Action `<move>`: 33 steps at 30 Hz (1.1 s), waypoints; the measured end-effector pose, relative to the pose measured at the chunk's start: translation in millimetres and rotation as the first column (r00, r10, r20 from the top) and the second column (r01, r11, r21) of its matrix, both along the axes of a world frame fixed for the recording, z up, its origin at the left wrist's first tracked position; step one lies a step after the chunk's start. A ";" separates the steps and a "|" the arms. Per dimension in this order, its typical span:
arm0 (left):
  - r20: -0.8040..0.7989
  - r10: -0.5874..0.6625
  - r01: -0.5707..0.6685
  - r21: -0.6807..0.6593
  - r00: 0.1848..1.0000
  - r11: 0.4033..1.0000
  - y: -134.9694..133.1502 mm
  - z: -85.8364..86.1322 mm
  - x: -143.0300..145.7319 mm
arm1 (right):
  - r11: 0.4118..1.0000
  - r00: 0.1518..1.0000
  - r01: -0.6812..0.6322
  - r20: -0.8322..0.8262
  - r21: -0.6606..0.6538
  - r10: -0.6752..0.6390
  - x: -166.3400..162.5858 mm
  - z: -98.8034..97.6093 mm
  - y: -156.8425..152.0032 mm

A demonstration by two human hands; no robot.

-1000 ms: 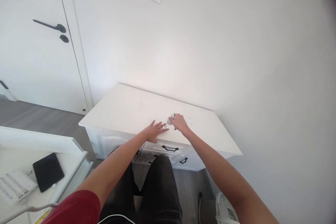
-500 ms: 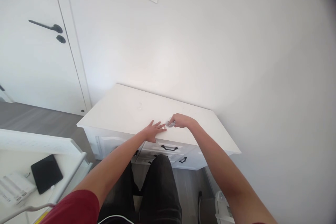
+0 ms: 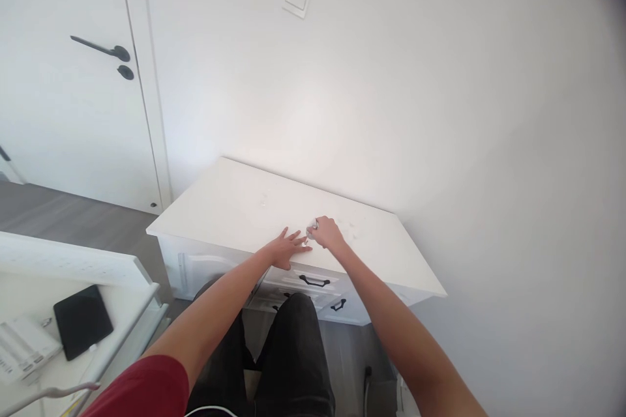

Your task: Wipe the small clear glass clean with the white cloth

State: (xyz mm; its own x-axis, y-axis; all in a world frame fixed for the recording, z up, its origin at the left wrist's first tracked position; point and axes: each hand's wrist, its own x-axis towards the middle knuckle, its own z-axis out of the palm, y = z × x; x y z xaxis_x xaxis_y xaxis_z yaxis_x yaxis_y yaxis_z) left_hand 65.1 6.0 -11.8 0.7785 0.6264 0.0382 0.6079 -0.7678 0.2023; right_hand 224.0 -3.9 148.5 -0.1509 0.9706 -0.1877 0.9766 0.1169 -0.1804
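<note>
Right hand [image 3: 327, 233] is holding a small pale object [image 3: 312, 229] so near the spread left hand [image 3: 282, 250] that, I judge, a knock is the likeliest mishap: should the grip be slipping or jerking leftward, the object could be hitting the left fingertips just beside it. One tiny white scrap [image 3: 306, 242] is lying by those fingertips, below and left of the right hand, and a careless sweep could be scattering it. Pale flecks [image 3: 353, 232] are lying to the right of the right hand on the white cabinet top [image 3: 220, 208], where a shifting wrist could be brushing them away; a pull toward the body could be sending bits over the front edge [image 3: 210, 244], above the black drawer handle [image 3: 314, 282] that is sitting below both hands.

Fingers and thumb of the right hand are pinching narrowly around the object and covering much of it, so I cannot tell what it is, or whether it is touching the surface. Just to the left, the other hand is resting palm down, fingers fanning wide, thumb pointing toward the front edge, apparently grasping nothing
</note>
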 end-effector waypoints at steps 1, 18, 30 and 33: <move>0.000 -0.004 0.004 0.000 1.000 1.000 0.5 -0.8 -0.2 | 0.997 0.999 0.032 0.014 0.070 -0.033 -5.1 -5.8 -4.3; 0.008 0.015 -0.015 -0.030 1.000 0.999 -0.9 3.5 -1.6 | 0.769 0.774 -0.616 0.047 -0.169 0.631 45.6 37.3 23.3; 0.011 -0.015 0.015 0.001 1.000 1.000 -1.8 1.7 0.2 | 0.996 0.997 0.061 0.045 0.062 -0.063 10.4 -9.4 2.2; 0.004 -0.022 0.022 0.001 1.000 1.000 -2.0 2.0 -0.1 | 0.998 0.998 0.066 -0.007 0.004 -0.066 12.5 -9.8 6.1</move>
State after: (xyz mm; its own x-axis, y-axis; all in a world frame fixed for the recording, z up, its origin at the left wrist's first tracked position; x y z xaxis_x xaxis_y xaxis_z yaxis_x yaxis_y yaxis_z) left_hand 65.1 4.0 -9.9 0.7922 0.6089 0.0419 0.5898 -0.7814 0.2041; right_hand 236.5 2.2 138.7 -0.0873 0.9793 -0.1826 0.9811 0.0527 -0.1863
